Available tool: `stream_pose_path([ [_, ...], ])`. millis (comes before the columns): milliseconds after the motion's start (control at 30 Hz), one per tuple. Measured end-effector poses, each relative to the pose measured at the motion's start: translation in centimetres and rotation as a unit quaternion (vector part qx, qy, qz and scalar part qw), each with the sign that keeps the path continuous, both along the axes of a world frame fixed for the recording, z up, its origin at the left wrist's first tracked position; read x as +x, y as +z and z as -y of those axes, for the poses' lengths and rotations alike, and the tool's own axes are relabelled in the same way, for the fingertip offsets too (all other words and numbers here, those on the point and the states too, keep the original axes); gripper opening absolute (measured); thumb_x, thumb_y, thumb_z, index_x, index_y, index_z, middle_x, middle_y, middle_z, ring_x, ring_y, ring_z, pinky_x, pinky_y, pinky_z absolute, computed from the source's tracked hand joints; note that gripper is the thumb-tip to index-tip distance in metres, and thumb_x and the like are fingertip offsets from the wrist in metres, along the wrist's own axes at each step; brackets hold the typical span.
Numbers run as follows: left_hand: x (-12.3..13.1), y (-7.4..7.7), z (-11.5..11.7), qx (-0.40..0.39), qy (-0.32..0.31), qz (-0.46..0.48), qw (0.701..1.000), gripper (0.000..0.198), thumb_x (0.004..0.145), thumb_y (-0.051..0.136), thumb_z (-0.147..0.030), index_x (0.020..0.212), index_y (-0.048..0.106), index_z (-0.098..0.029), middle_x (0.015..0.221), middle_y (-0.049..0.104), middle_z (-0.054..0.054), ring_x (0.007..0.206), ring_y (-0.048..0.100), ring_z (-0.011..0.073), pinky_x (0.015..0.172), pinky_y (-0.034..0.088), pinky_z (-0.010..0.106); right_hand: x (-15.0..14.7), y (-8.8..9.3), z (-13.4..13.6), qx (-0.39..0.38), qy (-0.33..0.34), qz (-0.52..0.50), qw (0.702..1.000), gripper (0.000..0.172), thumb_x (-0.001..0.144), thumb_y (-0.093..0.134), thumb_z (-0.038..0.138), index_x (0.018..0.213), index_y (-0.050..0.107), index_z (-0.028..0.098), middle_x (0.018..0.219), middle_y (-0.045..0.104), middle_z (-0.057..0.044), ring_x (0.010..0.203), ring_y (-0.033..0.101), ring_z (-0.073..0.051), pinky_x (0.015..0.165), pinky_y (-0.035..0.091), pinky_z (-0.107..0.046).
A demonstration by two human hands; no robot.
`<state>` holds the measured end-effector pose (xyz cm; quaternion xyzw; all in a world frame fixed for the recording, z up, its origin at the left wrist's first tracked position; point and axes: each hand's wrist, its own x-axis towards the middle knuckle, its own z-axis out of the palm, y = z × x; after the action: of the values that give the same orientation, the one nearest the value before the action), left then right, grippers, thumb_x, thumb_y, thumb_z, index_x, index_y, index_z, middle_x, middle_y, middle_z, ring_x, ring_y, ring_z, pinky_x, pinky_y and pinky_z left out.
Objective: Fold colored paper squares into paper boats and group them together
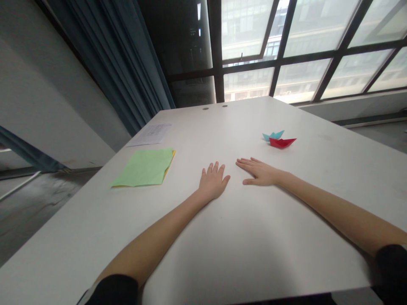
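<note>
My left hand (213, 182) lies flat on the white table (235, 237), palm down, its fingers spread and holding nothing. To its right rests my right hand (259, 172), also flat with the thumb apart from the fingers. A small gap of bare tabletop separates the two hands. Just beyond my right hand stand two folded paper boats, a red paper boat (282, 143) in front and a light blue paper boat (273, 135) partly behind it. Left of my left hand is a stack of square paper sheets (143, 167), green on top with a yellow edge showing below.
A printed white sheet (151, 134) lies on the table behind the green paper, near the left edge. Two round holes show at the table's far end. Beyond are a blue curtain (114, 55) and large framed windows (248, 84).
</note>
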<state>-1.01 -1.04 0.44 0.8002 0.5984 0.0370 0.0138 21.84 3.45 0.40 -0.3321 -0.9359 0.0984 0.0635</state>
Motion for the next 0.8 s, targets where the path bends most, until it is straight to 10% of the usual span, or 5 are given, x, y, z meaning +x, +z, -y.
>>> stream_pose_path([
  [800,-1.2,-0.8,0.7,0.006,-0.005,0.007,1.000,0.056,0.089,0.021,-0.049,0.136,0.031,-0.019,0.145,0.026,0.012,0.133,0.022,0.0302,0.104,0.021,0.053,-0.9,-0.6,0.5,-0.004,-0.004,0.002,1.000,0.081,0.079,0.038,0.064,0.142,0.019,0.018,0.146,0.024,-0.014,0.134,0.022,-0.028,0.107,0.017,-0.051],
])
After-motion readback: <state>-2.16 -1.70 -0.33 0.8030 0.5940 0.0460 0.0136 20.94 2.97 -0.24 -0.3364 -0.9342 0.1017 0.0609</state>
